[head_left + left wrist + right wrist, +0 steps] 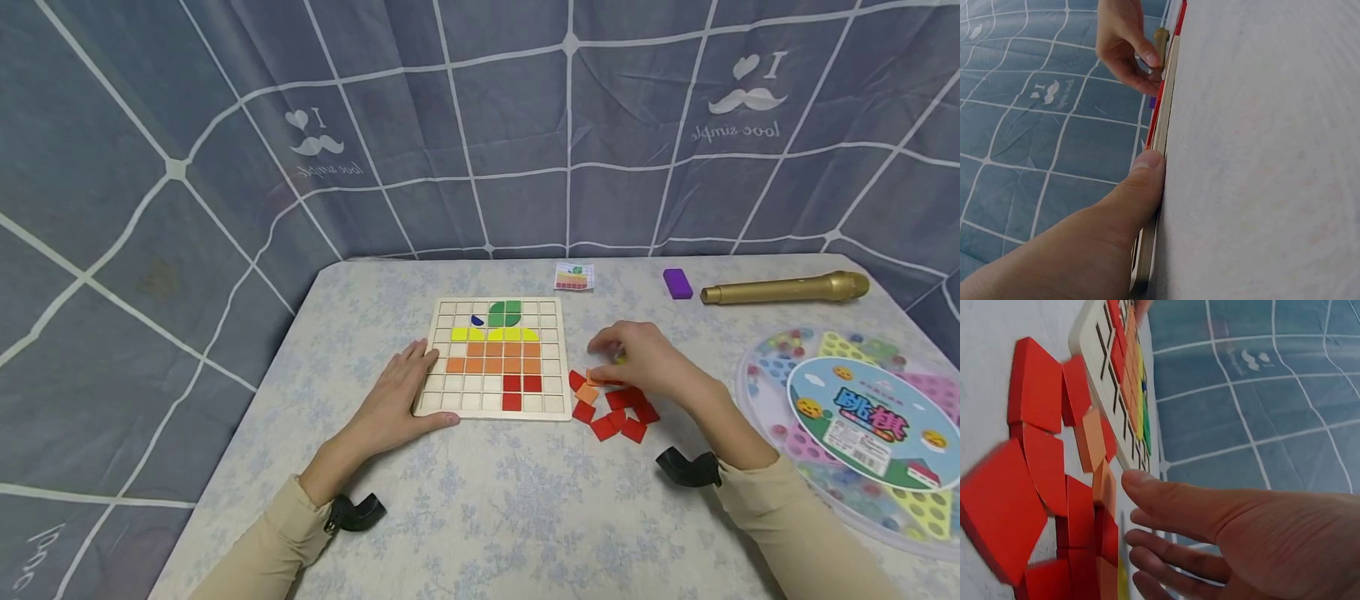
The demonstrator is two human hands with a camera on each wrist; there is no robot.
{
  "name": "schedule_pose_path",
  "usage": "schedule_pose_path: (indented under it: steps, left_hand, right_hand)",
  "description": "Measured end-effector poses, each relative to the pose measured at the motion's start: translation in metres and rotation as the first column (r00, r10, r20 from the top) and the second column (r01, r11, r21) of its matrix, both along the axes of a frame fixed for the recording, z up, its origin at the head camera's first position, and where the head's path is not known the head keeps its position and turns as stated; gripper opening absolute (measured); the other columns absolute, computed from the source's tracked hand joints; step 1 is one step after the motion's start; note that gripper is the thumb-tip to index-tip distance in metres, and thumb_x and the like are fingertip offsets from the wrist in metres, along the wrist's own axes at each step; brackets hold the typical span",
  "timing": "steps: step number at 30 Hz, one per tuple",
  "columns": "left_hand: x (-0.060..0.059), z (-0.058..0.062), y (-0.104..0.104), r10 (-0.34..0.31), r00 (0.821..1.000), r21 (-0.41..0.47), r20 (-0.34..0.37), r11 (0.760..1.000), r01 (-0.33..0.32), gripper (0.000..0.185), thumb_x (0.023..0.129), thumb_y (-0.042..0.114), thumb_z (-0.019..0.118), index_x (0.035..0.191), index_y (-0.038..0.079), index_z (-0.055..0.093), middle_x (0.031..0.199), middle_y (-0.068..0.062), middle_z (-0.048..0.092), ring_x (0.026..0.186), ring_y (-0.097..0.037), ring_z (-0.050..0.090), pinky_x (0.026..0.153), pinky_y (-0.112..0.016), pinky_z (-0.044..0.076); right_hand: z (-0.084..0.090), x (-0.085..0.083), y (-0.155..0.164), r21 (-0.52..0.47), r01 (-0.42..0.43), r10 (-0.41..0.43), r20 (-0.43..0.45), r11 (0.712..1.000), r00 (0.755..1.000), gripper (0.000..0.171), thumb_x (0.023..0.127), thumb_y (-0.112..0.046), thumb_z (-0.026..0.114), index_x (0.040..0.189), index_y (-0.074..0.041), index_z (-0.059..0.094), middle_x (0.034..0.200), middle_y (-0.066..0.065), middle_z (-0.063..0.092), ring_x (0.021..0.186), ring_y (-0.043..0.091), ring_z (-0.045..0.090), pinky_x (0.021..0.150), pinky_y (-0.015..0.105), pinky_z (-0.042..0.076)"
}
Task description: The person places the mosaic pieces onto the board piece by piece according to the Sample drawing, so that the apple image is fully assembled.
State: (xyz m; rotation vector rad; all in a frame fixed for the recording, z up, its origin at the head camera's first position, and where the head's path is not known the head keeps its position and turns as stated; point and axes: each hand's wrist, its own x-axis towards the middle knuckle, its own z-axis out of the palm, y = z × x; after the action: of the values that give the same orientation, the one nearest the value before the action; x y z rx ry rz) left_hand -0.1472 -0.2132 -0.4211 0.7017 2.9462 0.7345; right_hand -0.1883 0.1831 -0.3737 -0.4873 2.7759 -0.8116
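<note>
A square wooden grid board (553,407) lies flat on the table. It bears green rounded tiles (504,314), a blue half-round tile (477,320), a yellow row (495,335), orange rows (493,365) and red tiles (512,383). My left hand (405,392) rests along its left side, fingers extended, the thumb (1144,169) against its front edge. To the board's right lies a loose pile of red tiles (1038,381) with a few orange tiles (1090,440). Over the far side of this pile is my right hand (645,358), fingers loosely bent, thumb apart, nothing visible between them.
A small picture card (574,277) lies behind the board. Further right are a purple block (677,284) and a gold microphone-shaped stick (786,289). A round clear-covered game box (873,423) stands at the right. Grey-blue gridded curtains (510,125) hang behind the table.
</note>
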Motion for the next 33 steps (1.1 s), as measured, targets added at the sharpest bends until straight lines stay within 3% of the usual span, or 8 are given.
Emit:
schedule_pose_path:
  steps: [9,16,23,29,33]
  left_hand:
    - [0.001,0.001,-0.001,0.004,1.000,0.000,0.003,1.000,-0.004,0.109,0.086,0.055,0.081,0.165,0.001,0.029,0.173,-0.023,0.021,0.164,-0.037,0.014,0.134,-0.055,0.013]
    - [0.001,0.000,0.000,0.005,1.000,-0.004,0.007,1.000,-0.005,0.109,0.086,0.055,0.081,0.165,0.001,0.029,0.174,-0.022,0.021,0.164,-0.037,0.013,0.134,-0.054,0.011]
    - [0.000,0.000,0.000,0.002,1.000,-0.011,0.002,1.000,-0.002,0.108,0.087,0.055,0.081,0.164,0.000,0.030,0.174,-0.023,0.020,0.163,-0.039,0.015,0.133,-0.057,0.014]
    - [0.000,0.000,0.000,0.002,1.000,-0.006,-0.004,1.000,-0.002,0.110,0.086,0.056,0.081,0.165,0.000,0.029,0.174,-0.023,0.020,0.163,-0.039,0.015,0.134,-0.057,0.013]
    - [0.000,-0.001,0.001,0.001,1.000,-0.007,-0.011,1.000,-0.001,0.110,0.086,0.057,0.081,0.165,-0.001,0.029,0.173,-0.023,0.023,0.163,-0.040,0.016,0.133,-0.058,0.015]
  right_hand:
    - [-0.004,-0.003,0.005,-0.012,-0.047,0.047,0.009,0.999,0.999,0.034,0.086,-0.017,0.088,0.117,-0.005,0.079,0.108,0.008,0.076,0.100,0.027,0.067,0.092,0.050,0.059]
    - [-0.005,-0.001,0.006,-0.035,-0.118,0.118,0.002,0.992,0.993,0.020,0.085,-0.008,0.087,0.103,-0.010,0.080,0.097,0.002,0.075,0.093,0.023,0.067,0.088,0.045,0.061]
    - [-0.011,-0.002,0.004,-0.008,-0.157,0.156,-0.076,0.988,0.985,0.017,0.084,-0.008,0.085,0.099,-0.010,0.079,0.091,-0.001,0.072,0.084,0.017,0.063,0.080,0.036,0.059]
    - [-0.007,-0.006,0.000,0.051,-0.123,0.129,-0.124,0.991,0.984,0.018,0.078,-0.009,0.084,0.095,-0.012,0.077,0.083,-0.001,0.065,0.077,0.016,0.056,0.070,0.032,0.052]
    - [-0.002,-0.009,-0.004,0.106,-0.112,0.125,-0.132,0.988,0.983,0.019,0.076,-0.012,0.084,0.093,-0.012,0.076,0.081,-0.001,0.064,0.078,0.018,0.056,0.071,0.034,0.052]
